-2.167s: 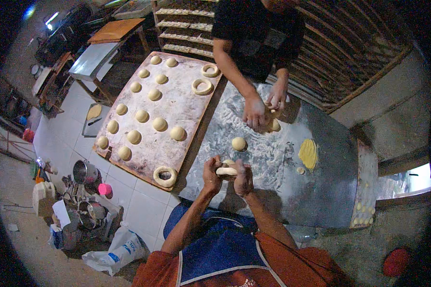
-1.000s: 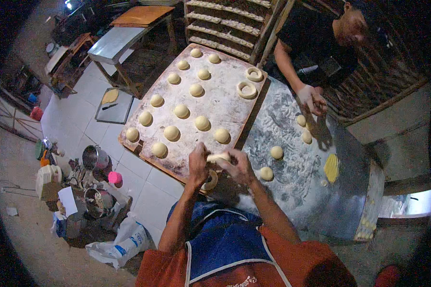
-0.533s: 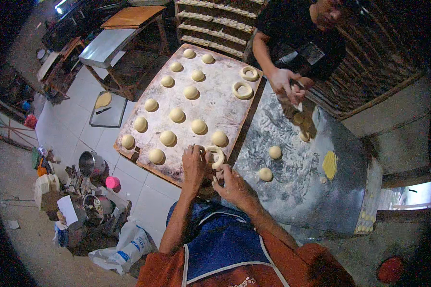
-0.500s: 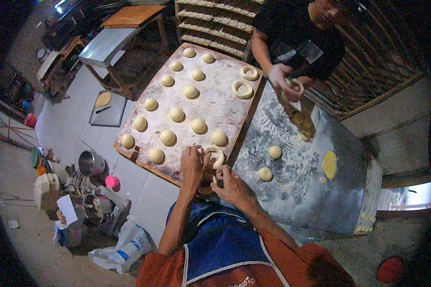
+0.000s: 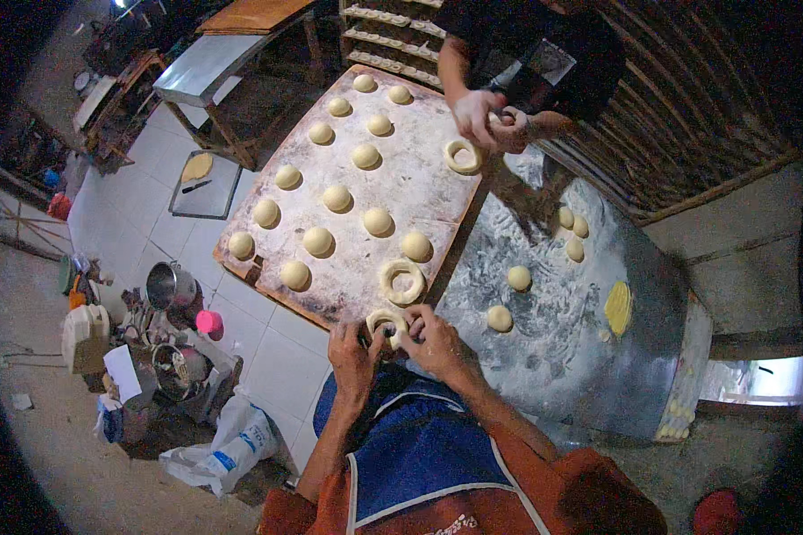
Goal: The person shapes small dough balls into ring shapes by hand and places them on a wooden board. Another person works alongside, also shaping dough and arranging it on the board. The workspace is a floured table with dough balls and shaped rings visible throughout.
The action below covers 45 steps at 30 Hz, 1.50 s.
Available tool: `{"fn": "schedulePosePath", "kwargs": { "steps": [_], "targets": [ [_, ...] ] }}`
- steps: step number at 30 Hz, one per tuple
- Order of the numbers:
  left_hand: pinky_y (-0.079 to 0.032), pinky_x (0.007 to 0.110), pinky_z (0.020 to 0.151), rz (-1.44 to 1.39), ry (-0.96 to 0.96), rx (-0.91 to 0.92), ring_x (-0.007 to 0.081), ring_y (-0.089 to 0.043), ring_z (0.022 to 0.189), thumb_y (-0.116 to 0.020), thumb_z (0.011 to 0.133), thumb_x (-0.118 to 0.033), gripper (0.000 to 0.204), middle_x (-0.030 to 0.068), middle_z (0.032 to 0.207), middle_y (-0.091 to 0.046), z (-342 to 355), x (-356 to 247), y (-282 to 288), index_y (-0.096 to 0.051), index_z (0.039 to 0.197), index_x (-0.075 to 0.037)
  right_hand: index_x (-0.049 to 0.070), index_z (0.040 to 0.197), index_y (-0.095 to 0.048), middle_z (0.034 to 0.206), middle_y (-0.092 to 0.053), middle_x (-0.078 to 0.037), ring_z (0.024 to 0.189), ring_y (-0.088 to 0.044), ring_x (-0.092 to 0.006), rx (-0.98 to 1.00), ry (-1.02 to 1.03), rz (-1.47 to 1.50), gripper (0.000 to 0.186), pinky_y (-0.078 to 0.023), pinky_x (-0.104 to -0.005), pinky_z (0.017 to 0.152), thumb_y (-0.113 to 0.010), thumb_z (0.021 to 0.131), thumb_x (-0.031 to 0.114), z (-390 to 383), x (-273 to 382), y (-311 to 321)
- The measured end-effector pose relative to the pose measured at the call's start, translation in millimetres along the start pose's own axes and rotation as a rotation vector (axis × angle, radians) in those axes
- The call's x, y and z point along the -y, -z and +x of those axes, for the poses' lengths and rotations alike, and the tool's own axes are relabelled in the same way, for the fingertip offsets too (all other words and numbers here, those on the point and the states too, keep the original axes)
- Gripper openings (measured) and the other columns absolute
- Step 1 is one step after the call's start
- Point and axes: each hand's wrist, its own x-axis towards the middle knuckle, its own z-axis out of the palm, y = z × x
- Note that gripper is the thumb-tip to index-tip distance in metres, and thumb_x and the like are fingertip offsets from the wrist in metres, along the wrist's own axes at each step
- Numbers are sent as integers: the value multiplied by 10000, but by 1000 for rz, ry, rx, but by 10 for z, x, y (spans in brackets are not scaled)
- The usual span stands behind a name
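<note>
A pale dough ring [image 5: 382, 318] is held between my two hands at the near edge of the floured wooden board [image 5: 330, 299]. The fingers of my left hand [image 5: 353, 358] are curled on its left side. Those of my right hand [image 5: 439, 346] close on its right side, the tips partly in the hole. Just beyond it, a wider dough ring [image 5: 384, 283] lies flat on the board. Another dough ring [image 5: 451, 159] rests near the board's far right corner. Several round dough balls [image 5: 318, 241] sit spaced out over the board.
On the right, a floured metal table [image 5: 553, 357] bears several dough balls [image 5: 518, 278] and a flat yellow dough piece [image 5: 617, 308]. A co-worker's hands [image 5: 491, 123] work over the far right corner. Pots [image 5: 171, 287] and a white bag [image 5: 223, 450] stand on the floor at left.
The ring by my hands now lies released on the board; my hands have drawn nearer and grip another ring. The co-worker's hands moved left, over the board's corner. The view has shifted slightly.
</note>
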Motion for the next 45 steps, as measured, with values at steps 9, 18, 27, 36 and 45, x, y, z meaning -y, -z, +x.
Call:
{"fn": "schedulePosePath", "kwargs": {
  "steps": [9, 18, 27, 36, 45],
  "targets": [
    [-448, 494, 778, 595, 41, -297, 405, -549, 873, -587, 890, -269, 281, 203, 933, -563, 1070, 602, 439, -578, 927, 9, -41, 1083, -557, 921, -630, -256, 843, -604, -416, -362, 391, -562, 346, -490, -499, 789, -537, 903, 253, 1360, -274, 110],
    [-473, 381, 737, -151, -16, -46, 259, -580, 820, -722, 795, -113, 285, 136, 879, -577, 1016, 297, 480, -507, 948, -4, 40, 991, -524, 850, -588, -77, 770, -597, -208, -266, 179, 349, 364, -485, -354, 687, -773, 751, 154, 1384, -232, 168],
    [-510, 313, 790, -597, -142, 486, 200, -648, 840, -735, 796, -124, 350, 113, 958, -681, 378, -816, -1170, -618, 1096, 13, 39, 1007, -614, 944, -657, -63, 903, -630, -162, -500, 27, 445, 345, -534, -321, 754, -776, 707, 93, 286, -2172, 1392],
    [-530, 393, 783, -432, -327, 841, 319, -632, 1008, -707, 834, -180, 440, 207, 1079, -635, -246, -1843, -2185, -542, 1188, 22, 30, 921, -604, 814, -664, -94, 769, -647, -193, -368, -382, -196, 393, -503, -381, 639, -836, 641, 177, 126, -2539, 2339],
    [-498, 306, 807, -878, 34, 745, 145, -625, 903, -605, 942, -202, 276, 88, 964, -679, -159, -2108, -2392, -638, 1053, 49, 56, 1020, -636, 963, -675, -71, 885, -647, -190, -427, -38, 525, 324, -525, -334, 795, -763, 733, 135, -384, -2350, 2020]
  ]
}}
